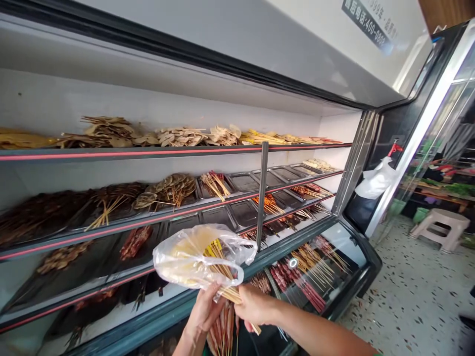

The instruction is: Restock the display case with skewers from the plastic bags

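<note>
A clear plastic bag (pixel 174 259) with pale yellow food inside is held up in front of the display fridge. Bamboo skewers (pixel 230 295) stick out of its mouth toward me, with a yellow wrapper or label visible among them through the plastic. My left hand (pixel 206 306) pinches the bag's edge from below. Closed around the skewer ends is my right hand (pixel 256 306), and the stick tips poke out beneath its fingers. The bag's handles hang loose over both hands' upper side.
Shelves with red edge strips (pixel 111 154) carry trays of skewers. A metal post (pixel 262 193) stands just behind the bag. Below lies a slanted glass front (pixel 341 242) over more meat skewers (pixel 297 284). White bags (pixel 378 178) hang at right, near a plastic stool (pixel 441 227).
</note>
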Demonstrator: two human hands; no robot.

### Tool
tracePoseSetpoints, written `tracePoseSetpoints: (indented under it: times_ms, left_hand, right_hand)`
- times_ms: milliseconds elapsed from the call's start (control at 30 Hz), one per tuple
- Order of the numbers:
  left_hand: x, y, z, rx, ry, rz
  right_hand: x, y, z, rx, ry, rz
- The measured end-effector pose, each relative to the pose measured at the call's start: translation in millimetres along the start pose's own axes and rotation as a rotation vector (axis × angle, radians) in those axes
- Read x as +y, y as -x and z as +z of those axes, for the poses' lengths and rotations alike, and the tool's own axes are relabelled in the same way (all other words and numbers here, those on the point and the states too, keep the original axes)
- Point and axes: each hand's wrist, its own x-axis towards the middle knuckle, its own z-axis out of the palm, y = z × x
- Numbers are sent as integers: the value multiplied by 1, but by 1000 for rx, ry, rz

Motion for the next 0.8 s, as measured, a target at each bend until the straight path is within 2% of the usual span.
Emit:
tracePoseSetpoints:
  times_ms: [100, 200, 333, 433, 600, 800]
  left_hand:
    - [-3, -9, -2, -78, 102, 6]
    - [-1, -16, -5, -58, 193, 14]
    - [5, -17, -10, -119, 298, -25]
    - [11, -13, -11, -135, 303, -31]
    - [26, -6, -1, -150, 298, 46]
    - [39, -4, 8, -112, 242, 76]
  right_hand:
    - [1, 11, -14, 35, -29, 40]
    - [0, 21, -30, 79, 30, 42]
    - [2, 31, -44, 29, 113, 26]
    - [7, 37, -47, -16, 127, 19]
    - [13, 45, -50, -35, 133, -30]
    - [10, 58, -55, -96, 71, 43]
